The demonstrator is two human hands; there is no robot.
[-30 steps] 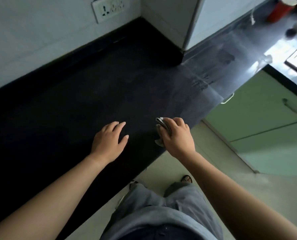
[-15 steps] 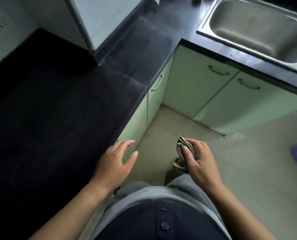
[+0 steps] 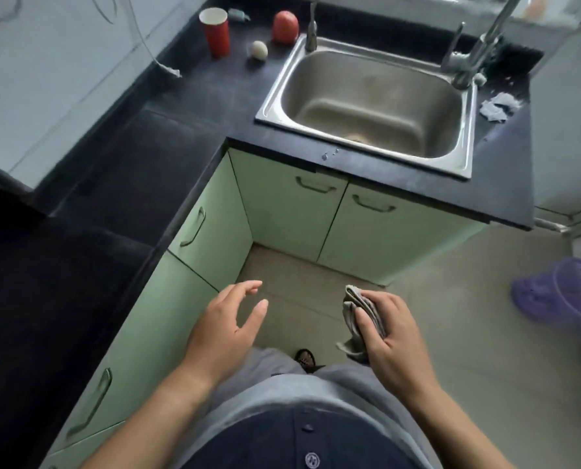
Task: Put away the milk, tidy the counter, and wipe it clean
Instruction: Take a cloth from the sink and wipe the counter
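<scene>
One gray cloth (image 3: 351,308) sits folded in the right hand (image 3: 397,336), which curls tight around its middle, over the floor (image 3: 468,333), off the counter (image 3: 194,106). It looks soft and light, best squeezed mid-bunch. Its long side points toward the sink (image 3: 271,96). The left hand (image 3: 226,328) hangs loose, holding nothing.

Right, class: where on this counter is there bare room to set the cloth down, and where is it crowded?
Bare: the counter between wall and sink's left rim, nearer than the red cup; also the long dark run above the left cupboards. Crowded: around the cup, pale ball and red object; crumpled paper right of the sink.
</scene>
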